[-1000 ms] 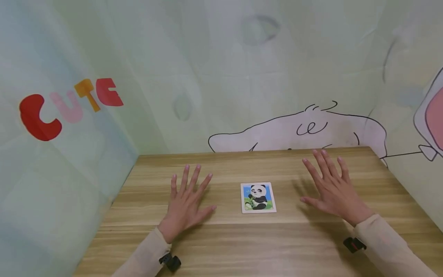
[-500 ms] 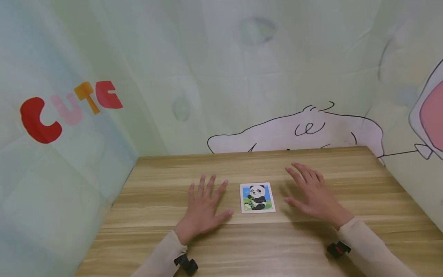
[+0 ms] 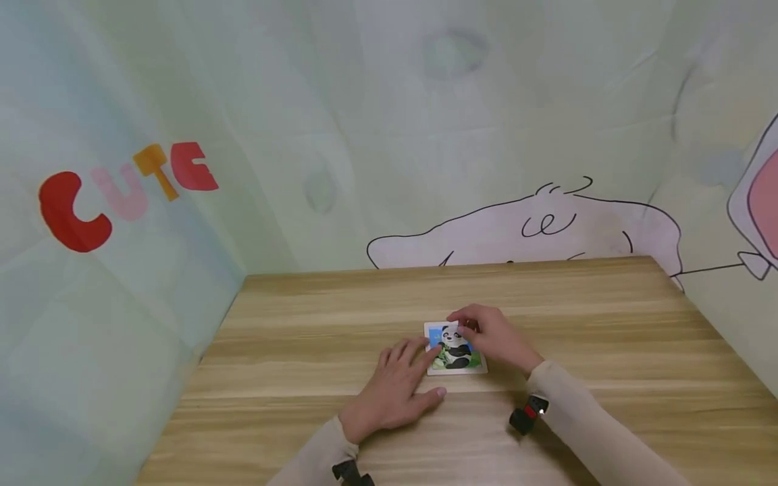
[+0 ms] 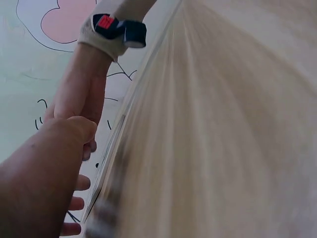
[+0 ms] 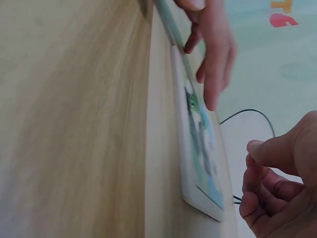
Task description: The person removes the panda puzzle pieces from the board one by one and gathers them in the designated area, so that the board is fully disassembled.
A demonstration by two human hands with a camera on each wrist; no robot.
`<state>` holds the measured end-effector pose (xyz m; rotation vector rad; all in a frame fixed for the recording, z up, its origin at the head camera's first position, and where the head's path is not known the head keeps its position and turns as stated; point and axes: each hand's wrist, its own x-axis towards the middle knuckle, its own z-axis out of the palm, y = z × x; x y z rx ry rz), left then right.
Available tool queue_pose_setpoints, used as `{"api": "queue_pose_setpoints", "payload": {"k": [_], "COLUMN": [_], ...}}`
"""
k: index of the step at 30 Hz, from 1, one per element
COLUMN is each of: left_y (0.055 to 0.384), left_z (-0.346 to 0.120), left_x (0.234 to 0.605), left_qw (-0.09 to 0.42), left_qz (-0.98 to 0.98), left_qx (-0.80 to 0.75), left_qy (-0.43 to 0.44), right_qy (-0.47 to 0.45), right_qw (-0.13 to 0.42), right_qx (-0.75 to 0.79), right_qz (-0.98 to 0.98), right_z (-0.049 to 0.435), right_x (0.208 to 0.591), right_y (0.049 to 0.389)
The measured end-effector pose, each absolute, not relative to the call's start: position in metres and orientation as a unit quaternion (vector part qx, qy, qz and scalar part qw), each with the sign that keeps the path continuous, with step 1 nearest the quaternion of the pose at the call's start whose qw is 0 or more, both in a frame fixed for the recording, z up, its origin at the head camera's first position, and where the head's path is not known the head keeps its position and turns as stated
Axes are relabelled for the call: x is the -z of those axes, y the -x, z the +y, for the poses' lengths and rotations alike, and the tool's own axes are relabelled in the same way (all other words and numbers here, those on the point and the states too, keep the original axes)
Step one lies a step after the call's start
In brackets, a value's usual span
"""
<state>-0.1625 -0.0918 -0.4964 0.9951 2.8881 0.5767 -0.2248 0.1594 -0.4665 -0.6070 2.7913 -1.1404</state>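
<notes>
A flat panda picture board (image 3: pixel 457 359) with a white border lies on the wooden table (image 3: pixel 292 351). My left hand (image 3: pixel 394 393) reaches over its left edge, fingers spread, the index fingertip overlapping the picture. From the right, my right hand (image 3: pixel 497 339) comes over the upper right corner with bent fingers and covers that part. The right wrist view shows the board's thick pale side (image 5: pixel 182 134); there the thumb (image 5: pixel 270 151) of my right hand is close to its curled fingers, with nothing visible between them. In the left wrist view the board is edge-on.
A pale printed backdrop (image 3: pixel 340 135) hangs behind the table and along its left side, with coloured letters (image 3: pixel 75 214) on it. Each sleeve carries a small black wrist camera (image 3: pixel 527 414).
Both hands have moved inward from the sides of the board until they overlap its edges. The right hand's spread fingers have bent. The board stays in place.
</notes>
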Motion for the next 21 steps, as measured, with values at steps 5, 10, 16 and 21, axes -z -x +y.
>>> {"api": "queue_pose_setpoints", "payload": {"k": [5,10,16,21], "left_y": [0.162,0.161,0.161,0.161], "left_z": [-0.091,-0.091,-0.091,-0.091], "left_x": [0.498,0.501,0.503,0.502], "left_qw": [0.004,0.0,-0.007,-0.002], "left_qz": [0.927,0.927,0.929,0.929], "left_qx": [-0.165,-0.158,-0.147,-0.146], "left_qy": [-0.337,-0.34,-0.339,-0.34], "right_qy": [0.203,0.199,0.205,0.201], "right_qw": [0.047,0.043,0.022,0.009], "right_qx": [0.353,0.333,0.323,0.321], "right_qz": [0.912,0.921,0.924,0.925], "right_z": [0.144,0.138,0.137,0.136], "right_x": [0.475,0.482,0.484,0.484], "right_y": [0.236,0.239,0.238,0.237]}}
